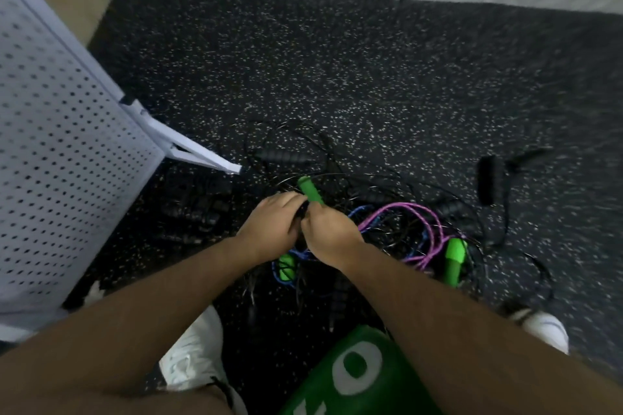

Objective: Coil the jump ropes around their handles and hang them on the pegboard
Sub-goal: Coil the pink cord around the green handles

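Both hands meet over the rope pile, the right hand gripping a green handle, the left hand curled around black cord.

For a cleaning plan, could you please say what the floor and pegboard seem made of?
Floor: likely rubber matting, matte black with pale flecks. Pegboard: smooth white sheet with regular holes, perhaps painted metal or plastic; blur leaves it open.

A tangle of thin black cords with black ribbed handles, a purple braided rope and a blue braided rope lies on the floor at centre frame. The right hand grips a bright green plastic handle that points up and left. A white perforated pegboard fills the left edge.
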The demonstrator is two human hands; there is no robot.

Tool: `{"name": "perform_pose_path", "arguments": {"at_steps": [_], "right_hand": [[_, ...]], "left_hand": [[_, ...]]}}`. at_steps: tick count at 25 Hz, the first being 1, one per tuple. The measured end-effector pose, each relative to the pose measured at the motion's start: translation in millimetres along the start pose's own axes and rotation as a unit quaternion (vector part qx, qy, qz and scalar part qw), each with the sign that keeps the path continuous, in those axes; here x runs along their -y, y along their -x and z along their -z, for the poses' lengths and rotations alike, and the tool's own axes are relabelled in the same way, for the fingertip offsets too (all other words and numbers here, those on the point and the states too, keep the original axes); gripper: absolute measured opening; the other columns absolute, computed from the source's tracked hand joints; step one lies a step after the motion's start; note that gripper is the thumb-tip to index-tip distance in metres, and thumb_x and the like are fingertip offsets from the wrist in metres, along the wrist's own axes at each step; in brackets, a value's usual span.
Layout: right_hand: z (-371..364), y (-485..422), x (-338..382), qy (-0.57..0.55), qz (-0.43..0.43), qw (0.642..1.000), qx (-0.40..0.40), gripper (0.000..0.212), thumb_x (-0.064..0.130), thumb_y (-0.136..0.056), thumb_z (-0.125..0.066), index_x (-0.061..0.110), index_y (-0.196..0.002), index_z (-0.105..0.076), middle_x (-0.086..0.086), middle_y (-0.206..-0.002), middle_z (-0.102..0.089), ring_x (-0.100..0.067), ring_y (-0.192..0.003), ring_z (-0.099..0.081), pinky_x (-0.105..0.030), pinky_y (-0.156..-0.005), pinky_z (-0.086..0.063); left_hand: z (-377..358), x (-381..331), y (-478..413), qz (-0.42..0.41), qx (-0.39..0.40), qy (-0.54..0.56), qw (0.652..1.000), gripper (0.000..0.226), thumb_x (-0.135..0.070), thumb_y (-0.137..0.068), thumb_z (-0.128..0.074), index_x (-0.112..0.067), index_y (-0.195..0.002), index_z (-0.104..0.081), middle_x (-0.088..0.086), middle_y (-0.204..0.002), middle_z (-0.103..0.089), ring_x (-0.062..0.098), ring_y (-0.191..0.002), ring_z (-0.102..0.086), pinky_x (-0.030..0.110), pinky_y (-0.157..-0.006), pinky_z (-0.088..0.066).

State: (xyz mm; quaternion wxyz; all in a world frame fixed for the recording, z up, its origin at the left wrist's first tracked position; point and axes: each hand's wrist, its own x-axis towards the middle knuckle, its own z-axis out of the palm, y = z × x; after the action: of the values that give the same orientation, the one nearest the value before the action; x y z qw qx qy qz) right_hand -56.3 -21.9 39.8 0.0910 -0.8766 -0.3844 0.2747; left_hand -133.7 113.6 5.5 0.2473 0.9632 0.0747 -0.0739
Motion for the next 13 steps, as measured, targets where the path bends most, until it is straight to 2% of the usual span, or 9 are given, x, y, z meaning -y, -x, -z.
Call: {"name": "perform_pose_path", "arguments": {"at_steps": [4,6,9,13], "right_hand": [[-3.7,31.3,-58.0,0.042,-0.041,0.998,0.032,0.028,0.018,-0.106,-0.035,0.003,-0.124,-0.051,-0.016,-0.122,-0.058,-0.036,-0.108,-0.062,-0.042,-0.079,-0.048],[-11.1,43.5,-84.2,0.08,-0.048,0.995,0.025,0.033,0.029,-0.107,-0.033,0.006,-0.125,-0.049,-0.013,-0.124,-0.059,-0.035,-0.114,-0.06,-0.043,-0.087,-0.049],[-21.4,54.2,-113.4,0.083,-0.083,0.993,0.007,0.056,0.054,-0.103,-0.033,0.01,-0.135,-0.047,-0.012,-0.135,-0.053,-0.034,-0.124,-0.05,-0.047,-0.098,-0.046],[-25.4,60.5,-136.2,0.065,-0.078,0.995,-0.018,0.046,0.041,-0.103,-0.038,0.018,-0.143,-0.041,-0.008,-0.143,-0.04,-0.03,-0.128,-0.041,-0.045,-0.102,-0.044]], "left_hand": [[-33.7,-42.1,-26.5,-0.052,0.063,-0.042,0.996,0.042,-0.031,-0.1,-0.048,-0.015,-0.139,-0.051,0.004,-0.136,-0.054,0.026,-0.128,-0.049,0.039,-0.104,-0.035],[-52.5,-53.7,-35.8,-0.049,0.101,-0.084,0.99,0.041,-0.038,-0.101,-0.047,-0.015,-0.136,-0.052,0.005,-0.131,-0.055,0.026,-0.126,-0.05,0.04,-0.102,-0.036],[-70.1,-62.3,-44.9,-0.03,0.145,-0.131,0.98,0.044,-0.042,-0.103,-0.048,-0.017,-0.14,-0.05,0.004,-0.132,-0.053,0.027,-0.127,-0.047,0.041,-0.104,-0.036],[-77.1,-65.7,-53.3,-0.022,0.168,-0.142,0.975,0.03,-0.034,-0.1,-0.056,-0.015,-0.123,-0.061,0.006,-0.118,-0.053,0.029,-0.114,-0.053,0.039,-0.09,-0.041]]}}
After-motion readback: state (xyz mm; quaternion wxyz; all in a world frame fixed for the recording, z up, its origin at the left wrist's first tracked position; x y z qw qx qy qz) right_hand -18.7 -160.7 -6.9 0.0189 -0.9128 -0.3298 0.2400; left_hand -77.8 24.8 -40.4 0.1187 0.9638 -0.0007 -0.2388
